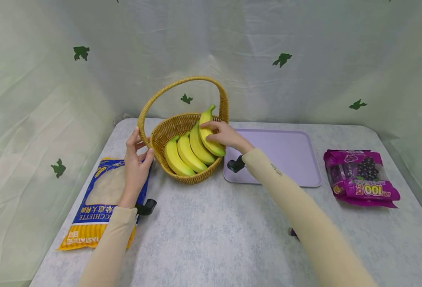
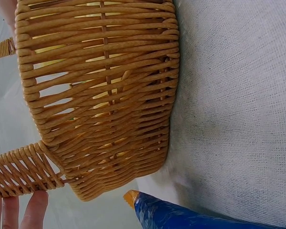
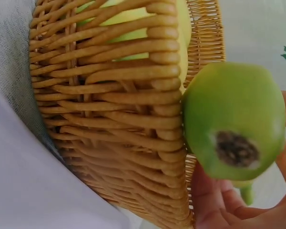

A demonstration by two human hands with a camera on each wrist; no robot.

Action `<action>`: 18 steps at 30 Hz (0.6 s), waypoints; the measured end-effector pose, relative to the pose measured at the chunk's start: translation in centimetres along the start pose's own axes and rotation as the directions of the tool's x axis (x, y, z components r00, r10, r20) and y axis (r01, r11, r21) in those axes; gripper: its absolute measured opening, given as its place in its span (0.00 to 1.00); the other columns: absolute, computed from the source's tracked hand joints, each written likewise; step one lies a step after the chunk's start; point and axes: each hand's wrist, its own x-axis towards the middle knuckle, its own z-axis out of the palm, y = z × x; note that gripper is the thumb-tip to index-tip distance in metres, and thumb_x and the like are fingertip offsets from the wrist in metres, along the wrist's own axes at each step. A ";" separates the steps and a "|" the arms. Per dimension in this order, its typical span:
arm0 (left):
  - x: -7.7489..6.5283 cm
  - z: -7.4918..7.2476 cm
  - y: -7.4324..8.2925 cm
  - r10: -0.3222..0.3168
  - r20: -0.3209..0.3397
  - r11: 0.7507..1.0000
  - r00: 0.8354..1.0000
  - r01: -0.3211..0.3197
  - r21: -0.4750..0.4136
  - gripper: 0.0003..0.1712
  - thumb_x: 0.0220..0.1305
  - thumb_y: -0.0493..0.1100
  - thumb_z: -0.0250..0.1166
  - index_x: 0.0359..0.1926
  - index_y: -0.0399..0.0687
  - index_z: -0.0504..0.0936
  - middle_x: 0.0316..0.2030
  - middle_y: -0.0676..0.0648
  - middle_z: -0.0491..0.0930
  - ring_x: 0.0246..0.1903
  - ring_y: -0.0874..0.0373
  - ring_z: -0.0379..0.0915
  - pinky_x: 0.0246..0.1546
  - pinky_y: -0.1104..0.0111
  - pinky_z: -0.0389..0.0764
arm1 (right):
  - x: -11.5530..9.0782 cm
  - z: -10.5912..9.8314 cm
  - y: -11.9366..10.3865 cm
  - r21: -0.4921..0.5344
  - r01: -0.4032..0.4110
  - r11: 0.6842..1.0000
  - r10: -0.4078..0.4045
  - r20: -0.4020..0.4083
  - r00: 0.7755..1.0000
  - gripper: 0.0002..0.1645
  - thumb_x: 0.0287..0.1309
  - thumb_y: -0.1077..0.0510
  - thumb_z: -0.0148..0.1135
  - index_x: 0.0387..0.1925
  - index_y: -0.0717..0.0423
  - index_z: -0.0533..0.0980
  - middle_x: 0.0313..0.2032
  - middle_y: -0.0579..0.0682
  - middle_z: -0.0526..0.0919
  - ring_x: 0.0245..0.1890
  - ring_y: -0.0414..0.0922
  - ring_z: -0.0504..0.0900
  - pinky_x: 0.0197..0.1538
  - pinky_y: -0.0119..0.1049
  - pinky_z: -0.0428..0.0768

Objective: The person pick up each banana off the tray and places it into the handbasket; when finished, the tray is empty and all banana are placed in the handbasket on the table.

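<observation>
A wicker basket (image 1: 193, 179) with a tall arched handle (image 1: 182, 81) stands at the back of the table. Several yellow bananas (image 1: 179, 160) lie side by side in it. My left hand (image 1: 136, 163) holds the lower left end of the handle; its fingertips (image 2: 35, 205) show against the weave in the left wrist view. With my right hand (image 1: 225, 135) I grip the rightmost banana (image 1: 216, 148), at the basket's right rim. Its green, dark-tipped end (image 3: 233, 114) faces the right wrist camera, with fingers behind and below it.
A light purple tray (image 1: 286, 155) lies right of the basket, under my right forearm. Farther right is a purple bag with grape pictures (image 1: 361, 177). A blue and yellow pasta bag (image 1: 99, 199) lies under my left forearm. A small dark object (image 1: 293, 232) is mostly hidden by my right sleeve.
</observation>
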 end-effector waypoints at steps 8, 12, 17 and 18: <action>-0.1 0.1 -0.4 0.026 -0.011 0.999 1.000 -0.026 -0.030 0.38 0.63 0.24 0.53 0.71 0.45 0.51 0.53 0.27 0.65 0.52 0.36 0.67 0.44 0.81 0.73 | 0.6 0.7 -0.3 -0.208 -0.038 0.977 0.041 0.011 0.999 0.25 0.58 0.61 0.56 0.59 0.57 0.76 0.55 0.60 0.77 0.59 0.52 0.64 0.52 0.40 0.66; 0.0 0.1 -0.4 0.027 -0.011 0.999 1.000 -0.027 -0.029 0.38 0.63 0.24 0.53 0.71 0.45 0.51 0.52 0.28 0.65 0.52 0.35 0.67 0.43 0.81 0.74 | 0.8 1.0 -0.5 -0.282 -0.038 0.959 0.043 0.014 0.999 0.22 0.57 0.64 0.55 0.54 0.62 0.78 0.47 0.60 0.82 0.45 0.52 0.69 0.40 0.35 0.65; 0.0 0.1 -0.2 0.028 -0.010 1.000 1.000 -0.028 -0.007 0.37 0.64 0.24 0.53 0.70 0.43 0.51 0.52 0.27 0.65 0.53 0.35 0.67 0.45 0.81 0.72 | 0.9 1.3 -0.5 -0.324 -0.028 0.946 0.039 0.026 0.999 0.22 0.56 0.67 0.55 0.53 0.66 0.78 0.51 0.58 0.81 0.51 0.51 0.71 0.41 0.34 0.64; 0.0 0.1 -0.2 0.028 -0.010 1.000 1.000 -0.028 -0.004 0.37 0.64 0.24 0.53 0.70 0.43 0.51 0.53 0.27 0.65 0.53 0.35 0.67 0.45 0.81 0.72 | 0.9 1.3 -0.5 -0.325 -0.030 0.945 0.040 0.025 0.999 0.22 0.56 0.67 0.55 0.53 0.66 0.78 0.51 0.58 0.81 0.54 0.51 0.69 0.43 0.34 0.63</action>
